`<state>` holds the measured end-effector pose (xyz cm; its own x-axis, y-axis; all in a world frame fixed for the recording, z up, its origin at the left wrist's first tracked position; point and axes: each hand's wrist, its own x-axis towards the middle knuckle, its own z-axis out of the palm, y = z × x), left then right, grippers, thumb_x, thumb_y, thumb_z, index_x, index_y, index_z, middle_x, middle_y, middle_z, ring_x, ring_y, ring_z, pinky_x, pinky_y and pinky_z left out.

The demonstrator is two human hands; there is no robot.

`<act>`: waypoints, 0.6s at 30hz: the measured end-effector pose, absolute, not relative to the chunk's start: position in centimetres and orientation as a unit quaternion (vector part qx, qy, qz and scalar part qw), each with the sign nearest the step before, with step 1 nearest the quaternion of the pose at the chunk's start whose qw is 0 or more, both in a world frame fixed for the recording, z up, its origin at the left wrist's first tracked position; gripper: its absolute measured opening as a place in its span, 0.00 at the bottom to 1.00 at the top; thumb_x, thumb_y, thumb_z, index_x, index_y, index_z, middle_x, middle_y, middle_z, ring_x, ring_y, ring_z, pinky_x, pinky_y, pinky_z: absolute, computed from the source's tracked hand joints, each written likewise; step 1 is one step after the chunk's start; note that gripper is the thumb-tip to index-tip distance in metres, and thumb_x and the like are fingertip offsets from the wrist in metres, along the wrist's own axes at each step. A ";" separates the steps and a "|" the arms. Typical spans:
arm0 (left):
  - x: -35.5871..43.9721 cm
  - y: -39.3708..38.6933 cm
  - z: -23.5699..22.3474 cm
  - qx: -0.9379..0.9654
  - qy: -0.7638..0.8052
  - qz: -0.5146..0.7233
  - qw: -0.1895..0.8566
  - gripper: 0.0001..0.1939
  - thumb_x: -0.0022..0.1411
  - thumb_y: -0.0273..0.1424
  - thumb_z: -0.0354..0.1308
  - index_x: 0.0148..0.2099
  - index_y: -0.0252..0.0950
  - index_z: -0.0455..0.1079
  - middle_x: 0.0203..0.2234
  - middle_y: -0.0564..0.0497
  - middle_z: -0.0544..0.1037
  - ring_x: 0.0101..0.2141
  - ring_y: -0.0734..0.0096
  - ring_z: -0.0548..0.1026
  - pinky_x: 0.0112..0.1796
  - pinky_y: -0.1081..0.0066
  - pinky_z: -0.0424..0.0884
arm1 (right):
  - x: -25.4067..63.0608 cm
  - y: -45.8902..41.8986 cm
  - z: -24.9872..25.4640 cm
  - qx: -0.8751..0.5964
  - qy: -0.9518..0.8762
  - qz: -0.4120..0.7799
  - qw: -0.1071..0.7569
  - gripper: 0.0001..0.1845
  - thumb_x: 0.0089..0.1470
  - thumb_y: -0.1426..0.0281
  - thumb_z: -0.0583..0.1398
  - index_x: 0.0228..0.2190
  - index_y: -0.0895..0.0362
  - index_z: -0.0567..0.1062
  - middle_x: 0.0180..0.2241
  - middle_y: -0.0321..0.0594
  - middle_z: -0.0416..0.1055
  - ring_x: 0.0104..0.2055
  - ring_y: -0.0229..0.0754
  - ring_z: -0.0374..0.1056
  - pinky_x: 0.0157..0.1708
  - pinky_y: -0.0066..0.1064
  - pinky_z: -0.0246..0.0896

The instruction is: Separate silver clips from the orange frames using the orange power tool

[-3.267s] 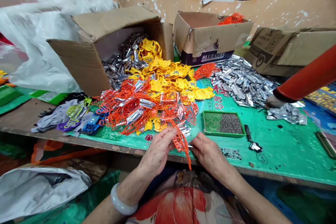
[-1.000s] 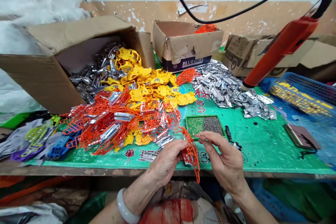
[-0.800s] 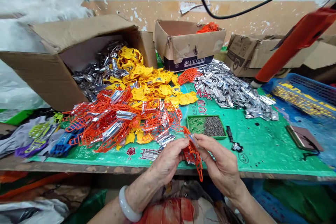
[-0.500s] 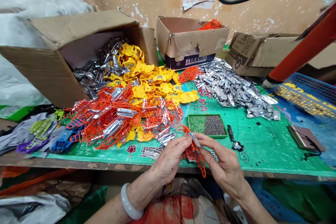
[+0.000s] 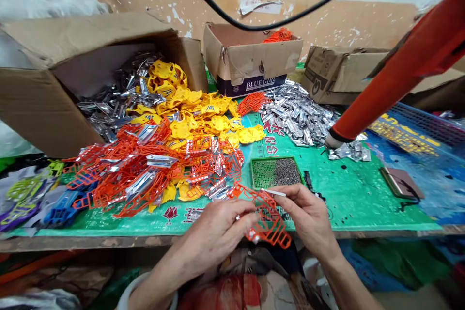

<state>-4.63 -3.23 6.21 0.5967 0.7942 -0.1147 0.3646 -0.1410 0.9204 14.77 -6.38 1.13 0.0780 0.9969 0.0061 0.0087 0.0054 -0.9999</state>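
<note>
Low over the table's front edge, my left hand [image 5: 221, 225] is closed, its thumb and fingers pinching an orange plastic lattice piece [image 5: 272, 235]. A small shiny bit shows at those fingertips, too small to name. My right hand [image 5: 308, 218] is closed on a thin silver metal plate [image 5: 275, 193], seen nearly edge-on above the lattice piece. Just beyond the hands lies a green tray [image 5: 257, 174] with many tiny dark metal parts [image 5: 288, 173], perhaps rivets. To the left spreads a pile of orange lattice pieces [image 5: 123, 174] with silver plates among them.
Yellow plastic parts [image 5: 203, 109] spill from a cardboard box [image 5: 32, 106]. Silver plates [image 5: 301, 111] are heaped at back right, near a slanting orange pole [image 5: 392, 77]. A "Blue Girl" carton [image 5: 254, 60], a blue basket [image 5: 436, 121] and a notebook [image 5: 399, 184] stand around.
The silver plate has come up off the orange lattice piece in my right fingers. My left hand has turned with its back upward. The view has shifted, so the table's things sit further left.
</note>
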 end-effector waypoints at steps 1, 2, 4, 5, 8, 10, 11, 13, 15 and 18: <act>-5.0 -3.2 6.6 0.741 0.404 0.204 0.496 0.12 0.62 0.34 0.51 0.36 0.39 0.76 0.27 0.51 0.75 0.29 0.69 0.70 0.30 0.73 0.60 | 14.8 -6.2 1.1 -0.513 -0.454 0.513 0.517 0.06 0.53 0.67 0.62 0.33 0.55 0.75 0.36 0.40 0.77 0.37 0.40 0.73 0.38 0.32 0.68; -5.3 -3.1 6.7 0.751 0.412 0.197 0.477 0.11 0.62 0.33 0.52 0.36 0.39 0.76 0.26 0.52 0.75 0.28 0.69 0.70 0.29 0.74 0.60 | 14.8 -6.0 0.9 -0.508 -0.434 0.537 0.515 0.07 0.51 0.66 0.63 0.32 0.56 0.75 0.35 0.40 0.77 0.36 0.40 0.73 0.37 0.31 0.68; -5.4 -3.0 6.1 0.756 0.419 0.181 0.469 0.10 0.61 0.31 0.52 0.34 0.38 0.76 0.22 0.53 0.74 0.24 0.71 0.68 0.26 0.75 0.57 | 14.5 -5.8 0.4 -0.511 -0.409 0.551 0.518 0.09 0.49 0.64 0.64 0.30 0.57 0.76 0.33 0.40 0.77 0.34 0.39 0.72 0.36 0.31 0.67; -5.3 -2.9 5.4 0.752 0.419 0.176 0.477 0.10 0.60 0.30 0.53 0.34 0.37 0.76 0.20 0.54 0.73 0.22 0.72 0.66 0.24 0.75 0.56 | 14.3 -5.7 0.1 -0.519 -0.398 0.546 0.524 0.09 0.48 0.64 0.65 0.30 0.57 0.76 0.32 0.40 0.77 0.34 0.39 0.72 0.37 0.31 0.67; -4.8 -2.8 2.9 0.744 0.441 0.185 0.467 0.09 0.60 0.29 0.52 0.39 0.37 0.74 0.21 0.54 0.73 0.22 0.73 0.67 0.24 0.75 0.57 | 13.8 -5.6 -1.3 -0.531 -0.360 0.531 0.554 0.10 0.47 0.64 0.65 0.30 0.57 0.76 0.32 0.39 0.77 0.34 0.39 0.71 0.37 0.31 0.66; -4.6 -3.0 1.7 0.764 0.482 0.183 0.387 0.08 0.60 0.28 0.52 0.40 0.37 0.71 0.23 0.53 0.73 0.24 0.71 0.68 0.26 0.74 0.59 | 13.6 -5.7 -2.1 -0.525 -0.342 0.539 0.563 0.11 0.47 0.63 0.65 0.31 0.57 0.76 0.33 0.39 0.77 0.35 0.39 0.71 0.39 0.32 0.66; -4.6 -3.1 1.4 0.783 0.498 0.177 0.328 0.07 0.60 0.28 0.53 0.41 0.37 0.71 0.24 0.52 0.73 0.25 0.69 0.69 0.28 0.72 0.61 | 13.5 -5.8 -2.3 -0.521 -0.338 0.545 0.564 0.11 0.47 0.63 0.65 0.32 0.57 0.76 0.34 0.40 0.77 0.36 0.40 0.71 0.39 0.33 0.66; -4.3 -3.3 1.2 0.825 0.503 0.158 0.205 0.09 0.59 0.29 0.55 0.42 0.36 0.69 0.30 0.48 0.74 0.31 0.63 0.70 0.33 0.68 0.64 | 13.4 -5.8 -2.7 -0.512 -0.328 0.560 0.563 0.12 0.47 0.63 0.64 0.33 0.57 0.77 0.35 0.41 0.77 0.36 0.40 0.71 0.40 0.34 0.66; -4.0 -3.1 1.4 0.863 0.466 0.155 0.119 0.15 0.57 0.29 0.58 0.48 0.36 0.68 0.39 0.44 0.73 0.42 0.55 0.69 0.41 0.60 0.65 | 13.3 -5.8 -2.7 -0.501 -0.305 0.579 0.566 0.12 0.47 0.63 0.65 0.34 0.57 0.77 0.36 0.41 0.77 0.36 0.40 0.71 0.40 0.34 0.66; -3.6 -2.1 1.3 0.899 0.397 0.154 0.104 0.26 0.55 0.29 0.60 0.56 0.34 0.62 0.47 0.40 0.70 0.52 0.49 0.62 0.49 0.52 0.60 | 13.1 -5.6 -2.6 -0.478 -0.267 0.607 0.576 0.11 0.46 0.64 0.66 0.33 0.57 0.77 0.35 0.39 0.76 0.36 0.40 0.71 0.41 0.34 0.66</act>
<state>-3.65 -2.14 1.25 0.6373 0.7456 0.1947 0.6814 -0.6633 0.3096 13.11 -5.57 -2.55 0.1204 0.9544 -0.2730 -0.4445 -0.1941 -0.8745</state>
